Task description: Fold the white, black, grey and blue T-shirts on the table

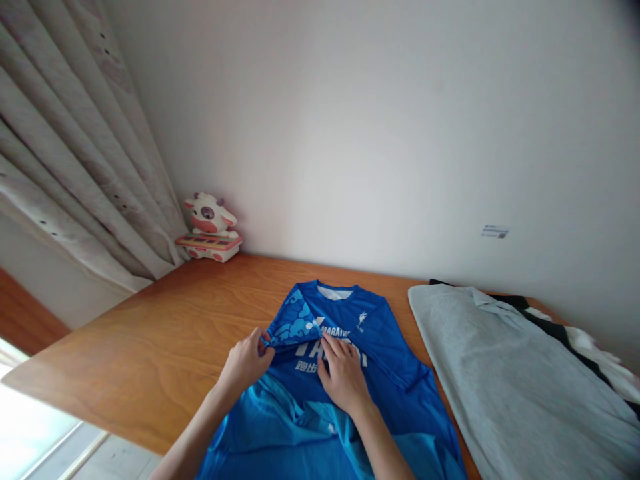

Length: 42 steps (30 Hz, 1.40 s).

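A blue T-shirt [385,333] with white lettering lies on the wooden table, its collar toward the wall. The left sleeve [295,317], patterned with light blue clouds, is folded inward over the chest. My left hand [250,359] pinches the edge of that sleeve between thumb and fingers. Resting on the shirt front at the sleeve's inner end, my right hand [343,370] has its fingers stretched out and thumb apart. Lighter blue fabric [280,417] is bunched across the lower part of the shirt, below both hands.
Grey clothing [510,380] lies at the right over black and white garments [595,347]. A toy cow with a keyboard [210,230] stands at the table's [165,333] back left corner, beside the curtain [85,140]. A wall rises behind.
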Each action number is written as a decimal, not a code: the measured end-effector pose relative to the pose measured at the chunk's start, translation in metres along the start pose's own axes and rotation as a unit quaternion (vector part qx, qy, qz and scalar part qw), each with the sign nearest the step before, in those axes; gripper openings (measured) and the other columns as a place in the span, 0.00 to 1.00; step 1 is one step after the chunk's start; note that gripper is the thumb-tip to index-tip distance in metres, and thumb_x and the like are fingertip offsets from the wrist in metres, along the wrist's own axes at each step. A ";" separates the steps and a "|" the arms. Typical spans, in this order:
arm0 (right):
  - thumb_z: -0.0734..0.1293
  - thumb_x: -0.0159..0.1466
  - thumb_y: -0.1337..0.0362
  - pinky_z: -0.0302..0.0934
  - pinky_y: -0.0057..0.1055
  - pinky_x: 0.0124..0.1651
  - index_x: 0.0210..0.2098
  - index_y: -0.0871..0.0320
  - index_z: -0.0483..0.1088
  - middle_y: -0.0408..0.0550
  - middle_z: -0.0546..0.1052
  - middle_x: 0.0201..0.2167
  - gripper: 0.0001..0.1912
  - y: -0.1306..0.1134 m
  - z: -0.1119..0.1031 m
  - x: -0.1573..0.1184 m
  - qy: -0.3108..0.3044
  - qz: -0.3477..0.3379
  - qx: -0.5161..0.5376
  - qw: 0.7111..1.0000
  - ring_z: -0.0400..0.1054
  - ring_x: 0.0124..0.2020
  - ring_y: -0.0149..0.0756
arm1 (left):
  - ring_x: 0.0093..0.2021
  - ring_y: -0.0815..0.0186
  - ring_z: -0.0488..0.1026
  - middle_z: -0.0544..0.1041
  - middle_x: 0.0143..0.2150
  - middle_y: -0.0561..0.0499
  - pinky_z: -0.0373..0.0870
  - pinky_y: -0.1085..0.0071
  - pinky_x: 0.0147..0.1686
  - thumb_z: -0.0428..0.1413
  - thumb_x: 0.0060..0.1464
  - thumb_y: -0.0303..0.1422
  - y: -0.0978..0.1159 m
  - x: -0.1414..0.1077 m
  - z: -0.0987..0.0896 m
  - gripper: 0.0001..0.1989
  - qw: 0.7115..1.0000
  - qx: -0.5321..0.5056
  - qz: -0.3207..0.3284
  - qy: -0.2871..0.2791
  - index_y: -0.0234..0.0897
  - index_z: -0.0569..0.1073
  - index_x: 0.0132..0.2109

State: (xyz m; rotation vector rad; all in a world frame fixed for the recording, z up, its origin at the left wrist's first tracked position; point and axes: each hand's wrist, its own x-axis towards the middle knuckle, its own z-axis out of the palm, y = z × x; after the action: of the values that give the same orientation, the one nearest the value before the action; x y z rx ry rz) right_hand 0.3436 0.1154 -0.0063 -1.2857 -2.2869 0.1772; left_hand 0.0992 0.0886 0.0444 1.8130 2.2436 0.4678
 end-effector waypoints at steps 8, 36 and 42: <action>0.59 0.69 0.65 0.59 0.45 0.62 0.63 0.56 0.66 0.53 0.69 0.65 0.24 0.001 0.002 0.000 0.014 -0.006 -0.011 1.000 0.66 0.61 0.45 | 0.33 0.65 0.76 0.78 0.33 0.56 0.62 0.73 0.34 0.54 0.54 0.28 0.003 -0.010 -0.007 0.08 1.000 -0.007 0.014 -0.022 0.43 0.72 0.41; 0.54 0.73 0.58 0.61 0.44 0.64 0.58 0.60 0.70 0.59 0.75 0.58 0.23 0.082 -0.016 0.019 0.134 0.078 0.047 0.987 0.67 0.62 0.44 | 0.74 0.48 0.51 0.56 0.74 0.41 0.49 0.44 0.69 0.44 0.68 0.47 0.034 0.070 0.090 0.30 0.966 0.110 0.233 0.017 0.39 0.61 0.70; 0.57 0.71 0.52 0.44 0.58 0.70 0.68 0.60 0.62 0.61 0.60 0.70 0.30 0.139 -0.015 0.009 -0.021 0.176 -0.124 0.976 0.51 0.71 0.54 | 0.73 0.47 0.51 0.56 0.74 0.41 0.50 0.43 0.69 0.43 0.68 0.47 0.033 0.075 0.088 0.30 0.965 0.115 0.237 0.011 0.39 0.61 0.71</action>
State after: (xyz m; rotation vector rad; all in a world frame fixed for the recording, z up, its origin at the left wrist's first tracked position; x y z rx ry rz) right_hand 0.4528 0.1960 -0.0389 -1.8300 -2.1485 0.0390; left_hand 0.1450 0.1775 -0.0226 2.4899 1.9278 0.3127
